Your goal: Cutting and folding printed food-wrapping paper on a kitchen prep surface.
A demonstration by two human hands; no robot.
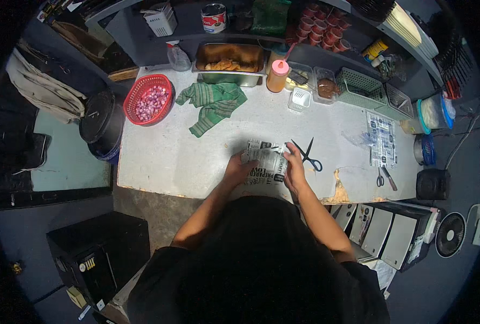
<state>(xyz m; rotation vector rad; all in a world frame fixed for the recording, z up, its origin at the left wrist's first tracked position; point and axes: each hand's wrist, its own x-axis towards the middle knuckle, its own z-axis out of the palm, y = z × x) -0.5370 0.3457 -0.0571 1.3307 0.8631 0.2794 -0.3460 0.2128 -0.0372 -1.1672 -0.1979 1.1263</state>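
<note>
Printed food wrapping paper (266, 164) lies between my two hands near the table's front edge. My left hand (240, 168) grips its left side, with the thumb over the face of the sheet. At the right side, my right hand (294, 168) holds the paper's edge between thumb and fingers. Black-handled scissors (308, 156) lie with parted blades just right of my right hand. Farther back, a green striped cloth (219, 103) is spread in loose folds. More printed paper (382, 139) lies at the right, with a clear plastic bag beside it.
A red basket (128, 97) of small shallots stands back left. Along the back are a steel pan (229, 77) of fried food, a sauce bottle (278, 77), plastic tubs and green-grey baskets (361, 89). Smaller scissors (380, 178) and a knife (389, 179) lie near the right front edge.
</note>
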